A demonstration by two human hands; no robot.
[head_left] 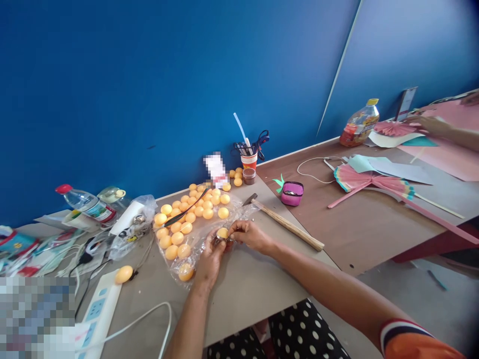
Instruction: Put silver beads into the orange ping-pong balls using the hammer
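Observation:
My left hand is closed around an orange ping-pong ball near the table's middle. Beside it, the fingers of my right hand are pinched together at the ball's right side; whatever they may hold is too small to make out. Behind and to the left, several more orange balls lie on a clear plastic bag. A thin black strap lies across them. Just beyond my right hand rests a hammer with a wooden handle, its dark head towards the bag.
A power strip, cables and a lone ball are at the left, before a plastic bottle. A paper cup with tools stands by the wall. Rightward are a purple pouch, paper fans and another person's arm.

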